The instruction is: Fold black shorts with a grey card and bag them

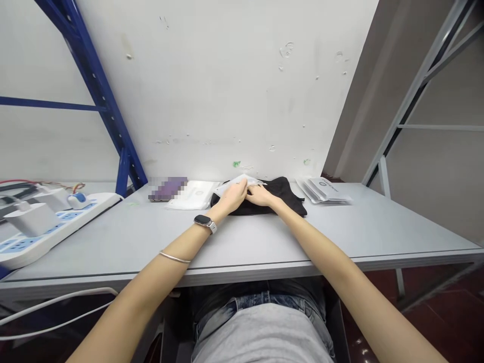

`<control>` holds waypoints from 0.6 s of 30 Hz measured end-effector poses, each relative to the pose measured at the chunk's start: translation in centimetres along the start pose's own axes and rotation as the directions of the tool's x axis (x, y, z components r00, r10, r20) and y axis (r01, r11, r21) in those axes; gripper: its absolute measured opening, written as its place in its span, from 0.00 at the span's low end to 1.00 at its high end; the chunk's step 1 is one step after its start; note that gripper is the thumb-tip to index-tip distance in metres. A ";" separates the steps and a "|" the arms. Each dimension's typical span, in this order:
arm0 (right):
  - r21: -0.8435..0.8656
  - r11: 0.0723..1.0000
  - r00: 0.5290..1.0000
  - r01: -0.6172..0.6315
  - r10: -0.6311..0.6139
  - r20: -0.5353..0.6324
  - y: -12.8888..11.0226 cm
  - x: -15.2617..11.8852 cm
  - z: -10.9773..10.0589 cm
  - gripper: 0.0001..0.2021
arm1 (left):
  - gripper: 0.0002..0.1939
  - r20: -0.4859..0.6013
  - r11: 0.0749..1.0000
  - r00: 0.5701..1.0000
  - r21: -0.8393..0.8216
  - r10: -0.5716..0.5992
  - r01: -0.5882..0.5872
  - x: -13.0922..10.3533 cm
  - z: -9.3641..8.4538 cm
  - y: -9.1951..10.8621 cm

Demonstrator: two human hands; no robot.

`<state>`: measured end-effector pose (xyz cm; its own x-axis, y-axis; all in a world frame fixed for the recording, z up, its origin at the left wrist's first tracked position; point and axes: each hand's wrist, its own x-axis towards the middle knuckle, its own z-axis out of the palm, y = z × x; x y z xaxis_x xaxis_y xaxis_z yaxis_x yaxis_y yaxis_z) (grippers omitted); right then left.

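Observation:
A black cloth [282, 190] lies bunched on the grey table against the wall. Over its left part is a translucent white plastic bag [230, 185]. My left hand [236, 194], with a watch on the wrist, is closed on the bag's upper edge. Close beside it, my right hand [260, 195] rests at the bag's opening over the black cloth, its fingers bent and partly hidden; what they hold cannot be made out.
Flat white bags [196, 195] and a purple, partly pixelated item [168, 189] lie left of the cloth. Folded white bags [325, 190] are stacked to its right. A white power strip [56, 232] with plugged-in chargers occupies the table's left end. Blue rack posts [102, 96] rise behind.

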<state>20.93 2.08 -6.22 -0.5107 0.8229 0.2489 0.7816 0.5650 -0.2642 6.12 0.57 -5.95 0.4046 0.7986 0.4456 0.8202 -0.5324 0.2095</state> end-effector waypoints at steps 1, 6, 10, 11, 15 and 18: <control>0.011 1.000 0.999 0.026 -0.026 0.045 0.4 -0.3 -0.6 0.28 | 0.09 -0.008 1.000 1.000 0.027 -0.015 0.016 0.0 -0.1 -0.2; -0.028 0.997 0.967 0.071 -0.061 0.247 2.1 -1.5 -2.3 0.47 | 0.12 0.021 0.998 1.000 0.060 -0.016 0.015 0.0 0.4 -0.7; -0.036 0.989 0.969 0.142 -0.131 0.210 2.4 -1.4 -1.7 0.36 | 0.11 0.075 1.000 0.997 -0.002 0.023 -0.023 0.1 1.1 -1.2; -0.029 0.986 0.971 0.162 -0.154 0.184 2.5 -1.4 -1.4 0.32 | 0.11 0.081 0.999 0.996 -0.026 0.039 -0.037 0.2 1.1 -1.3; 0.017 0.980 0.978 0.200 -0.201 0.064 2.4 -0.8 0.0 0.18 | 0.12 0.081 0.996 0.994 -0.059 0.068 -0.063 0.1 1.0 -0.6; 0.010 0.986 0.986 0.168 -0.168 -0.022 2.1 0.4 1.3 0.15 | 0.12 0.077 0.997 0.994 -0.014 0.078 -0.077 -0.1 0.7 0.3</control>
<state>21.89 3.66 -7.92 -0.6268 0.7149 0.3097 0.6812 0.6958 -0.2275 6.62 0.59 -6.55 0.4974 0.7738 0.3923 0.7806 -0.5965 0.1868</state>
